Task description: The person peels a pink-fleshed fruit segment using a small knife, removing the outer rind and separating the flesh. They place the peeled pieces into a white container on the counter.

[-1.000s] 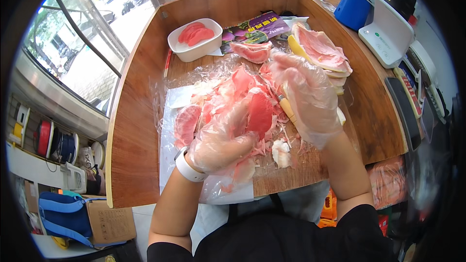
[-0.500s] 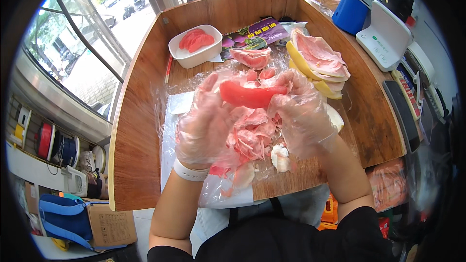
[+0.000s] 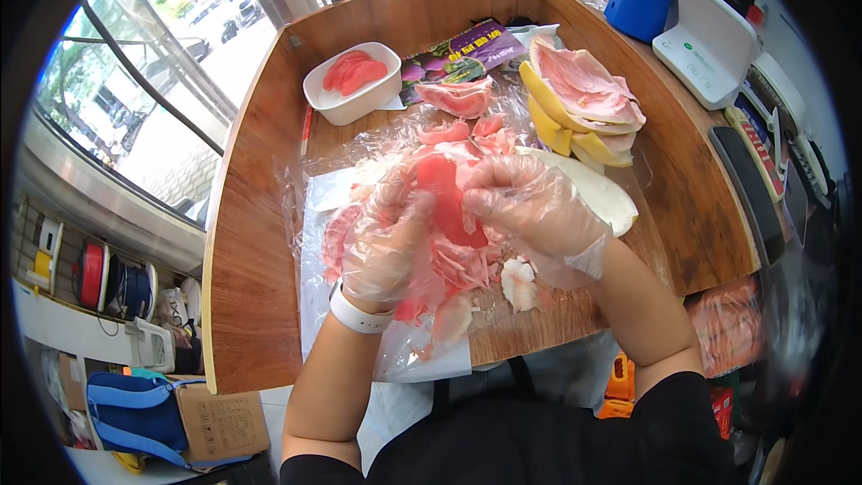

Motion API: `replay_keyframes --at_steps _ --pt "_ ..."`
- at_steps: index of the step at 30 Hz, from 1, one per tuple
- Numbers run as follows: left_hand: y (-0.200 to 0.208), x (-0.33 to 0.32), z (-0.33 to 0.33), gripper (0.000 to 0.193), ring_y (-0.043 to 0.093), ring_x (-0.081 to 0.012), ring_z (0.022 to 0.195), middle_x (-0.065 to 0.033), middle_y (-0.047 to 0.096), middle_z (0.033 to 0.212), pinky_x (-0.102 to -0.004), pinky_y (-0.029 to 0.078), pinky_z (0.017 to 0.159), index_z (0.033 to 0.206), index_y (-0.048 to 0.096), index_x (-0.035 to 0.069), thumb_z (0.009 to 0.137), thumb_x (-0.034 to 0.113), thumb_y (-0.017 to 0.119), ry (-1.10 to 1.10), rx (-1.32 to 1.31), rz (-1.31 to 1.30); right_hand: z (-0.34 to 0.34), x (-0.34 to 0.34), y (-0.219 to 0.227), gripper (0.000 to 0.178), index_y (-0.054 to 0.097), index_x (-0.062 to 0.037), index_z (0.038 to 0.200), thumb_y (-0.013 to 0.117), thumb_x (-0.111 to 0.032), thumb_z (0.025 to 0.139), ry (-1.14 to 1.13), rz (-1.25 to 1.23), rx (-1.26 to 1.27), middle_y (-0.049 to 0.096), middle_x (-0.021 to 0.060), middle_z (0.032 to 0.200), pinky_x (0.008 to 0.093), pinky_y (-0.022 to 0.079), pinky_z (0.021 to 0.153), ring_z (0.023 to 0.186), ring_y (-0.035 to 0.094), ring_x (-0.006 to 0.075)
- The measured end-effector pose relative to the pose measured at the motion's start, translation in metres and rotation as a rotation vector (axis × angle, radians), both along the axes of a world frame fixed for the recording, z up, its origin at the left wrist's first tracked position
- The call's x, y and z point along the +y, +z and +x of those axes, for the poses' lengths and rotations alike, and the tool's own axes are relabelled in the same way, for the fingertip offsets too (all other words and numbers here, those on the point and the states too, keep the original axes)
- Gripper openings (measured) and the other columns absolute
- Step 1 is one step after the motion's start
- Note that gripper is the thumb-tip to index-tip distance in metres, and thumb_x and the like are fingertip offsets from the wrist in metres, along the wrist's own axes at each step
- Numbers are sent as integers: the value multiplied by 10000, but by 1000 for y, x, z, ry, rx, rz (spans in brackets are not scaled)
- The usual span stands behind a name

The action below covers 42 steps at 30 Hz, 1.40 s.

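Gripping a red pomelo segment [image 3: 446,202], left hand [image 3: 386,247] and right hand [image 3: 530,207] both closed on it. Looks soft, wet, tear-prone. Best held by the ends.

Both gloved hands, left hand [image 3: 388,242] and right hand [image 3: 530,207], grip a red pomelo segment [image 3: 446,198] above the wooden counter [image 3: 260,216].

Street-side fruit shop counter [image 3: 269,216] (window [image 3: 135,99], payment terminal [image 3: 714,40])

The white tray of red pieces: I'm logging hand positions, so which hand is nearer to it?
Left. The left hand lies below the white tray, almost straight toward the person. The right hand is farther off, below and to its right.
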State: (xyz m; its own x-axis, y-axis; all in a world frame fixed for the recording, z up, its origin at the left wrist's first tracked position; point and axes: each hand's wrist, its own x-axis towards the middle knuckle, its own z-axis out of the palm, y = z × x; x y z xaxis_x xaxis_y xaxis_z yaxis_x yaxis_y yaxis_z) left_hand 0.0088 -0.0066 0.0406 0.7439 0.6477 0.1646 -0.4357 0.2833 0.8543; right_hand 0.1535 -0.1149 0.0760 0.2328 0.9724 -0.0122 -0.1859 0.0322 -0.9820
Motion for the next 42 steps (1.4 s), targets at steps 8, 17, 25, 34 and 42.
replay_keyframes --at_steps 8,17,25,34,42 --pt "15 -9 -2 424 483 -167 1116 -96 519 1223 -299 362 973 1295 425 12 873 6 467 37 278 244 -11 2 -8 188 605 -47 984 595 -87 800 -351 324 -590 619 116 793 325 487 630 704 613 203" --pt "10 -14 0 392 458 -278 1194 -174 503 1256 -373 329 1013 1236 484 9 846 37 505 182 346 779 -3 0 -14 224 620 -47 1011 596 -35 789 -476 358 -1081 632 153 878 335 497 695 795 623 292" --pt "7 -11 4 370 500 -332 1123 -173 535 1182 -410 360 985 1174 501 29 807 40 549 302 305 1094 -3 1 -24 150 614 -63 918 605 -115 777 -477 536 -1326 603 129 740 374 485 547 627 585 311" --pt "16 -23 3 273 538 -281 1027 -149 572 1077 -367 397 918 1144 520 38 879 105 502 266 350 916 -9 0 -10 100 602 -51 899 539 -106 844 -198 226 -525 582 48 745 275 465 620 677 554 142" --pt "9 -28 2 298 525 -180 1008 -104 562 1096 -315 406 895 1182 486 36 937 194 425 319 207 639 -5 0 -12 146 598 -51 941 543 -162 863 -165 7 -97 617 42 763 266 468 656 697 563 114"
